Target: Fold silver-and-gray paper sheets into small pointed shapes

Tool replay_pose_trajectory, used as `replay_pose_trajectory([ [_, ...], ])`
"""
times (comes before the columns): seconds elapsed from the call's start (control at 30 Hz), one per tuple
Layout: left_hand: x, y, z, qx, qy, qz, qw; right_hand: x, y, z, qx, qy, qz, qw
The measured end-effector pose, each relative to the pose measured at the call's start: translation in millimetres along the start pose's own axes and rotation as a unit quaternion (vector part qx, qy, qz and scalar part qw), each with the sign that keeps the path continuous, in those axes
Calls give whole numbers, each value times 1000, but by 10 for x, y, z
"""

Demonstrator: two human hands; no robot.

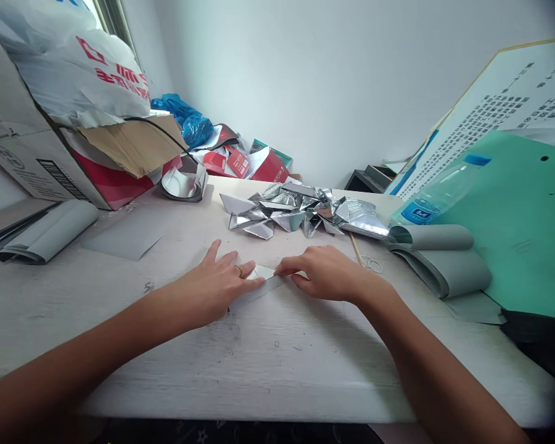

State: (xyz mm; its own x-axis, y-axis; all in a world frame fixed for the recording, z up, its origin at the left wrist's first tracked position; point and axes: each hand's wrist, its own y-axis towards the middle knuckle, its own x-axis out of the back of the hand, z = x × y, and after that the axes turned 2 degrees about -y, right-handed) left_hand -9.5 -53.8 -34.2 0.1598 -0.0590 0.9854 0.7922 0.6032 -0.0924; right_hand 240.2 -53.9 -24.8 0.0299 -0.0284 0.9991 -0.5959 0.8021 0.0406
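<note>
A partly folded sheet of silver-grey paper (254, 295) lies flat on the table between my hands. My left hand (217, 280) rests across its left part, fingers spread and pressing down; a ring shows on one finger. At the paper's right corner, my right hand (326, 271) has its thumb and forefinger drawn together on the edge. Both hands cover parts of the sheet. Just beyond them sits a pile of shiny folded foil paper pieces (287, 219).
Rolled grey paper stacks lie at the left (50, 231) and right (444, 253). A loose grey sheet (123, 237) is on the left. A water bottle (444, 191) leans by a green folder (513, 240). A stick (356, 248) and rubber bands (374, 265) lie near my right hand. A cardboard box (23, 142) stands back left.
</note>
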Motion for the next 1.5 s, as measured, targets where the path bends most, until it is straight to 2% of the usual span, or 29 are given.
replay_pose_trajectory([
  [0.1, 43, -4, -27, 3, -13, 7, 1000, -10, 27, 38, -9, -25, -14, 1000],
  [0.2, 38, 8, -26, 8, -27, -29, 999, -46, 60, -19, 10, -6, -42, 999],
  [0.4, -28, 75, 40, -30, -64, -107, 992, -51, 54, -151, 4, -4, -170, 985],
  [0.5, -55, 85, 65, -38, -65, -118, 990, -44, 44, -50, 50, 68, -205, 975],
  [0.6, -50, 76, 73, 0, -47, -97, 994, -58, 48, 87, 112, 174, -190, 960],
  [0.67, -37, 78, 65, 20, -45, -89, 995, -70, 52, 156, 128, 200, -160, 958],
  [0.8, -31, 116, 45, 50, -95, -71, 992, -104, 63, 229, 148, 142, -68, 976],
  [0.87, -47, 140, 45, 66, -135, -75, 986, -132, 73, 247, 147, 108, -45, 982],
  [1.03, -105, 172, 54, 71, -163, -97, 979, -183, 103, 267, 129, 34, -54, 990],
  [1.27, -106, 171, 25, 91, -159, -93, 979, -220, 113, 252, 175, -123, -75, 974],
  [1.37, -95, 160, 37, 86, -155, -97, 979, -227, 129, 223, 173, -97, -75, 977],
  [1.5, -88, 163, 49, 89, -140, -103, 981, -206, 138, 205, 174, -22, -43, 984],
])
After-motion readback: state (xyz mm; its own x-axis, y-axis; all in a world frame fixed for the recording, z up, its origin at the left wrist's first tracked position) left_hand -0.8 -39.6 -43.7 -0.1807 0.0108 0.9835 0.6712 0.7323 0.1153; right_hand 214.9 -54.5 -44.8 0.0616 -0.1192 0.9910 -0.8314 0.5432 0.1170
